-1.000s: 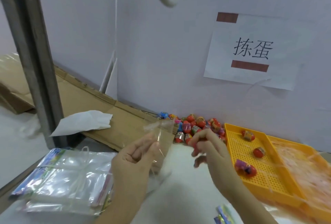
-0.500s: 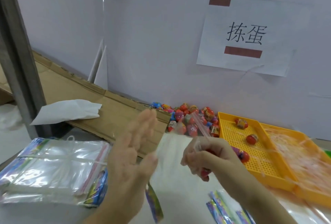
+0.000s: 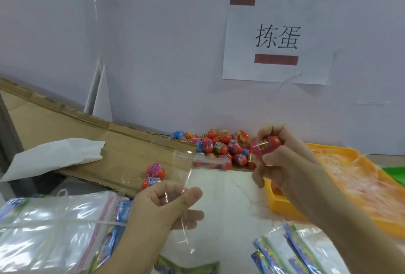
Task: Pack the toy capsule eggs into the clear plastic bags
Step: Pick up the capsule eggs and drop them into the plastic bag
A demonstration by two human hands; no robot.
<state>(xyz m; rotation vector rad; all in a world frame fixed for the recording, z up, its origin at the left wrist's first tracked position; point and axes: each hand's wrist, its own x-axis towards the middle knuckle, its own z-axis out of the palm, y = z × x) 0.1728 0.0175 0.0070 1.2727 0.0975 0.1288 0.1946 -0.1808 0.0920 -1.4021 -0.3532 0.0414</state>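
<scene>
Two hands: we see both busy above the middle of the table (image 3: 228,199), apart from each other.
Left hand (image 3: 166,205): fingers and thumb are curled, pinching the lower part of a clear bag (image 3: 182,168) that stands up from the grip, its mouth toward the far edge.
Eggs in bag: two eggs (image 3: 154,175), red with printed wrap, show through the film just above the left hand's knuckles. We take them to be inside, though the glare leaves some doubt.
Right hand (image 3: 285,164): raised toward the right side of the table, fingers wrapped round one red egg (image 3: 270,144). It is blurred, so we cannot make out the finer finger positions.
Egg to bag: the held egg sits level with the bag's mouth and to its right, not touching it.
Pile of eggs (image 3: 221,148): heaped along the far edge against the wall (image 3: 164,54), between the two hands as we look.
Stack of clear bags (image 3: 54,227): bundled flat at the near left corner, beside the left wrist.
Yellow tray (image 3: 274,199): perforated, at the right edge, partly under the right forearm.
Coloured packets (image 3: 282,251): fanned out at the near edge, right of centre.
Cardboard (image 3: 65,124): flattened along the far left, with a white sheet (image 3: 54,157) lying on it.
Sign (image 3: 276,39): paper taped to the wall above the pile.
</scene>
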